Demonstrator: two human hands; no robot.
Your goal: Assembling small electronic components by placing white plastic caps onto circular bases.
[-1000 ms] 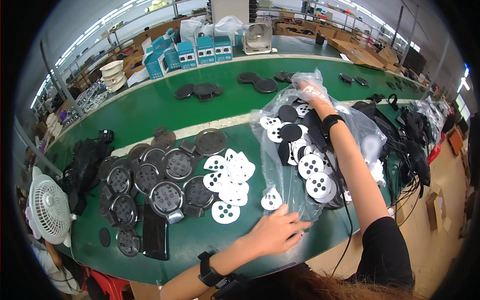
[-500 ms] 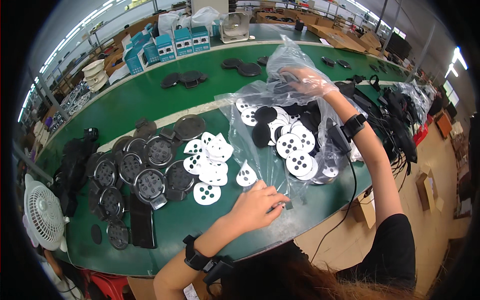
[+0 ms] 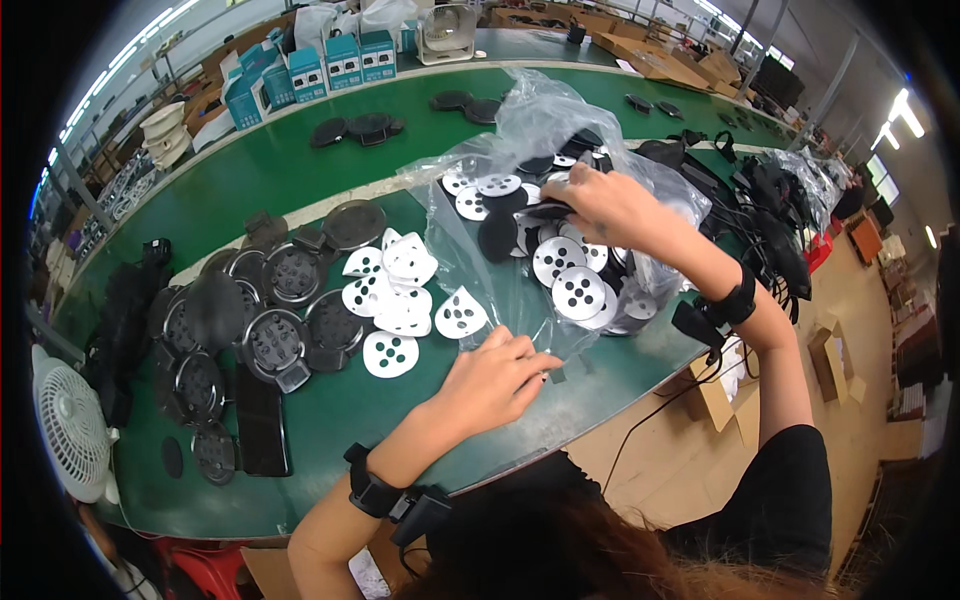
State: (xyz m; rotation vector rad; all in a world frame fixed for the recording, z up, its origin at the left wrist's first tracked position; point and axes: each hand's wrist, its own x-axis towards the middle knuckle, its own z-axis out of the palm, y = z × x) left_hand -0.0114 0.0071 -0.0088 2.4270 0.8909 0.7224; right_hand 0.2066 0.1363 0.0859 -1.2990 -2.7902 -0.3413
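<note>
A clear plastic bag (image 3: 455, 235) lies spread on the green table, with white pads (image 3: 579, 293) with dark holes and black round pads (image 3: 498, 236) heaped in its opening. My left hand (image 3: 492, 382) has its fingers curled at the bag's near edge, seemingly pinching the film. Over the heap is my right hand (image 3: 608, 207), fingers closed and pointing down beside a black pad; what they grip is partly hidden. Left of the bag lie a loose cluster of white pads (image 3: 391, 353) and several dark round device parts with dotted faces (image 3: 275, 345).
A dark flat slab (image 3: 262, 425) lies near the table's front edge. A white fan (image 3: 72, 425) stands at the left. Black cables and straps (image 3: 765, 235) crowd the right end. Boxes (image 3: 343, 62) and a green conveyor belt (image 3: 270, 165) are beyond.
My right hand has come down and nearer, from the bag's far upper film to the heap of pads. My left hand stays by the bag's near edge. The whole view has shifted slightly.
</note>
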